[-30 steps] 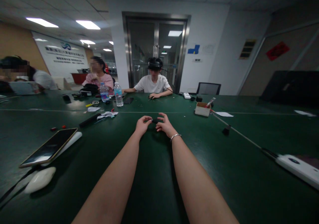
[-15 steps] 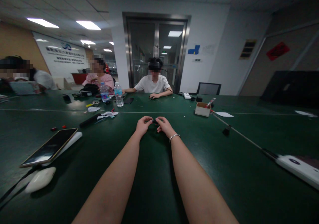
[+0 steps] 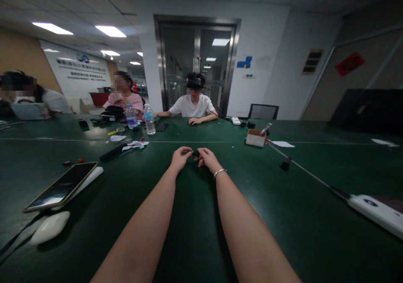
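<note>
Between my two hands, just above the green table (image 3: 201, 199), is a small black object (image 3: 195, 153); it is too small to name. My left hand (image 3: 181, 158) pinches its left end, where a lighter, silvery tip shows by the fingertips. On the other side, the thumb and fingers of my right hand (image 3: 207, 158) close on its dark body. A silver bracelet (image 3: 220, 173) circles my right wrist. Fingers cover much of the object.
Left of my arms lie a phone (image 3: 63, 186), a white mouse-shaped thing (image 3: 51, 227) and a black rod (image 3: 112, 152). Two water bottles (image 3: 149, 119) stand further off. To the right are a small box (image 3: 255, 138) and a white power strip (image 3: 376, 213) with its cable. A person (image 3: 193, 102) sits opposite.
Both hands keep their pinch on the small black object in nearly the same spot. The fingers of my right hand have shifted slightly around it. The view has moved very little.
</note>
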The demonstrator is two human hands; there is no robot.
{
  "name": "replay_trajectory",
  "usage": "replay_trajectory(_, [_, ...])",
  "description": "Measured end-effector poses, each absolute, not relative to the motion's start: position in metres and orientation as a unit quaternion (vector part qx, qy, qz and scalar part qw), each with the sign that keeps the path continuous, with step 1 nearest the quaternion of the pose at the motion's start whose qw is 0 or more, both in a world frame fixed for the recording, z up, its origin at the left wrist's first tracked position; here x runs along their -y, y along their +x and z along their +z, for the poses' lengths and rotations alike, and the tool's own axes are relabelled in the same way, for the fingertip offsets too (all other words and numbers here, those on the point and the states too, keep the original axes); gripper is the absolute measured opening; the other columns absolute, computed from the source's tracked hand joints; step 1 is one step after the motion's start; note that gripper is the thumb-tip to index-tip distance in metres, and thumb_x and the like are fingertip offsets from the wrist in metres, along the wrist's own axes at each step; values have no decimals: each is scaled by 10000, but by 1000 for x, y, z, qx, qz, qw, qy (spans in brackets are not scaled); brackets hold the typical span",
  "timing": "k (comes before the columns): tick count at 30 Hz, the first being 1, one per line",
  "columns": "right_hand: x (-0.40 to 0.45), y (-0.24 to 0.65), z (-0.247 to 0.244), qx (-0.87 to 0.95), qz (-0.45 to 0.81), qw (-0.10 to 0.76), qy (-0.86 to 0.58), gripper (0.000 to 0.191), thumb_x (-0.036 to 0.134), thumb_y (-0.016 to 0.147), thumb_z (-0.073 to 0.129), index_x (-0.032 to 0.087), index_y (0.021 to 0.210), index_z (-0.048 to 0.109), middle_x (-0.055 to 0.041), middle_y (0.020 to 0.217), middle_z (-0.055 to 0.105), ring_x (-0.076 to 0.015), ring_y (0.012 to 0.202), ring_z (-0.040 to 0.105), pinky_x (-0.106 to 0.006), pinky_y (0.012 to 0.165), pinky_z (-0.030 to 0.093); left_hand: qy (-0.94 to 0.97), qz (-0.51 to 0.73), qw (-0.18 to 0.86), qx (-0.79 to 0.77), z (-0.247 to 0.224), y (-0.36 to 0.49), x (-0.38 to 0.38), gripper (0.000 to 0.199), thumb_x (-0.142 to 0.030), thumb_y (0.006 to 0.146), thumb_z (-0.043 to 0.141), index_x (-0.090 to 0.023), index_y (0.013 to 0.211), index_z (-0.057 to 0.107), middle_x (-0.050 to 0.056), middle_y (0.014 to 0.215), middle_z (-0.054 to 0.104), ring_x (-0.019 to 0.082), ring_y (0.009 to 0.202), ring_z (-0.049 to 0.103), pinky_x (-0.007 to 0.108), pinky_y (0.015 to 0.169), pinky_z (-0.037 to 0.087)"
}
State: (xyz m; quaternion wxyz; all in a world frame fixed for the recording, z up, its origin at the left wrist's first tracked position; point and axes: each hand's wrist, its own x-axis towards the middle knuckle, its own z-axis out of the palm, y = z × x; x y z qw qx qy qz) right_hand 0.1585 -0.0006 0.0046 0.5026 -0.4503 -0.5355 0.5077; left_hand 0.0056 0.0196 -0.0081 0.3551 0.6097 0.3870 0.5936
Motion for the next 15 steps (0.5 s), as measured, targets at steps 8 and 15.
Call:
replay_trajectory(8, [-2, 160, 3, 525, 515, 504, -452, 315, 316, 833, 563, 157, 1096, 494, 5, 705, 602, -49, 363, 522, -181, 384, 491, 607, 598, 353, -386, -6, 7, -16, 136, -148, 664, 649, -140, 799, 641, 71, 861, 662, 172, 811, 621, 353, 797, 497])
replay_trajectory(15, [1, 159, 5, 529, 508, 522, -435, 402, 170, 763, 632, 212, 1129, 470, 12, 822, 621, -35, 368, 533, -183, 403, 499, 606, 597, 355, -387, -5, 7, -15, 129, -144, 659, 657, -142, 787, 645, 65, 849, 663, 172, 802, 624, 362, 806, 504])
